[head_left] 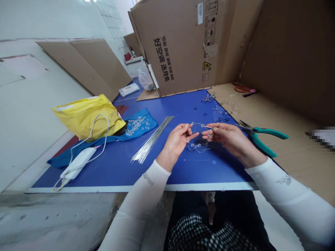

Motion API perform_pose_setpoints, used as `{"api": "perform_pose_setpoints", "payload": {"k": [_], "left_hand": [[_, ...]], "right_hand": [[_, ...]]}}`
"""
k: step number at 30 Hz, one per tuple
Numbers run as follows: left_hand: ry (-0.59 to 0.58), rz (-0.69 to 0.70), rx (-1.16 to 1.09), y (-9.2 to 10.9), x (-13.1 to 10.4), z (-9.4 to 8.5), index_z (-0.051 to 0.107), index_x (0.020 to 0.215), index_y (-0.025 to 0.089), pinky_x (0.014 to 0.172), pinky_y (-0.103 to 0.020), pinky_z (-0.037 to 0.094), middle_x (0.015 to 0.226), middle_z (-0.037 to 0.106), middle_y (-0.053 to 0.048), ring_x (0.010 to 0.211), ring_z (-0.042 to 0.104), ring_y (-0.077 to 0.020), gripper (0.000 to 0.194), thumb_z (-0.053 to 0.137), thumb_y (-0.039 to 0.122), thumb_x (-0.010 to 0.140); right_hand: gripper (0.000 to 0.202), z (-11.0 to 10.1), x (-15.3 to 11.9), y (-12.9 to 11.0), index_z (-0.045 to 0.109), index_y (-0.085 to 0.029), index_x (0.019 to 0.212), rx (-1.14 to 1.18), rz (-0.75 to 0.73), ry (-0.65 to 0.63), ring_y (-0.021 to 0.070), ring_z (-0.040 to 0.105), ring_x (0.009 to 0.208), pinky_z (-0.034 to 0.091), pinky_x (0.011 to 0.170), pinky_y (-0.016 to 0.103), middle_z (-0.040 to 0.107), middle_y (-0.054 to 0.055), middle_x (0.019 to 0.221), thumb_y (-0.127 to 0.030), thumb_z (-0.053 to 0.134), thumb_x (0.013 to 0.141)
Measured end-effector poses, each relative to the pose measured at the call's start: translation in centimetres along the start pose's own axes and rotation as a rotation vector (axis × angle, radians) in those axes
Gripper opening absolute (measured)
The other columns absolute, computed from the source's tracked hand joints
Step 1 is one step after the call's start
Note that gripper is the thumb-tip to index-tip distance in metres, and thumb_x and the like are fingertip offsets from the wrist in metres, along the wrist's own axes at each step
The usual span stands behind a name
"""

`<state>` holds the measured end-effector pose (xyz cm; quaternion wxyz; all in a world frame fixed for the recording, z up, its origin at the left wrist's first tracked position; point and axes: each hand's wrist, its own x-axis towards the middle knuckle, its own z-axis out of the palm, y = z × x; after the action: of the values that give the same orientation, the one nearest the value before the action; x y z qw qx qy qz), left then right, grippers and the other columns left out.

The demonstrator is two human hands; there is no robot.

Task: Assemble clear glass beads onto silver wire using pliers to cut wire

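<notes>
Between my hands hangs a loop of thin wire strung with clear beads [199,145]. My left hand [179,137] pinches its left side with thumb and fingertips. On the other side, my right hand [227,136] grips the wire near a clear bead between thumb and forefinger. A bundle of straight silvery wires [153,139] lies left of my left hand. Pliers with green handles [264,134] rest just beyond my right hand. Loose clear beads [137,124] are spread on a blue cloth [149,116] farther left.
A yellow bag [91,116] and a white power strip with a cord [78,163] occupy the left. Black rings [220,120] and beaded wire pieces [208,97] lie toward the back right. Orange-handled scissors [242,88] sit by a large cardboard box [180,48].
</notes>
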<state>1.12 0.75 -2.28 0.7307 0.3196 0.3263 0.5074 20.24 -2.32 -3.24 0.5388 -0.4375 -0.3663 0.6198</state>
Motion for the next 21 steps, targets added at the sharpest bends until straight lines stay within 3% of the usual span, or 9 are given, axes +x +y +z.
{"api": "perform_pose_setpoints", "payload": {"k": [5,11,15,21], "left_hand": [[-0.009,-0.014,0.016,0.03,0.07,-0.22,0.060,0.080,0.011,0.086,-0.039,0.059,0.073,0.058,0.000,0.064,0.055,-0.0074,0.017,0.052,0.006,0.094],[-0.064,-0.046,0.086,-0.13,0.25,-0.57,0.063,0.082,0.011,0.084,-0.038,0.059,0.069,0.055,0.001,0.065,0.055,-0.0085,0.012,0.059,0.013,0.093],[-0.091,-0.052,0.208,-0.29,0.25,-0.77,0.064,0.085,0.012,0.081,-0.036,0.059,0.071,0.056,0.001,0.066,0.056,-0.0091,0.008,0.065,0.019,0.089],[-0.042,0.002,0.405,-0.40,0.10,-0.54,0.062,0.097,0.014,0.071,-0.027,0.053,0.082,0.059,0.000,0.067,0.061,-0.0092,0.015,0.066,0.024,0.087]], "right_hand": [[0.019,-0.23,0.24,0.12,0.071,-0.015,0.099,-0.019,0.001,-0.015,0.0179,0.073,0.068,0.058,0.071,0.032,0.078,0.009,0.079,-0.014,0.066,0.080],[0.029,-0.73,0.72,0.67,0.071,-0.014,0.104,-0.043,-0.022,-0.044,0.0156,0.068,0.063,0.055,0.067,0.031,0.074,0.005,0.073,-0.028,0.076,0.079],[0.039,-0.94,0.77,0.79,0.071,-0.012,0.108,-0.036,-0.002,-0.070,0.0138,0.064,0.060,0.052,0.064,0.029,0.071,0.003,0.069,-0.035,0.080,0.077],[0.040,-0.95,0.72,0.54,0.071,-0.015,0.107,-0.026,-0.028,-0.067,0.0137,0.063,0.060,0.051,0.064,0.029,0.070,0.002,0.069,-0.036,0.080,0.075]]}}
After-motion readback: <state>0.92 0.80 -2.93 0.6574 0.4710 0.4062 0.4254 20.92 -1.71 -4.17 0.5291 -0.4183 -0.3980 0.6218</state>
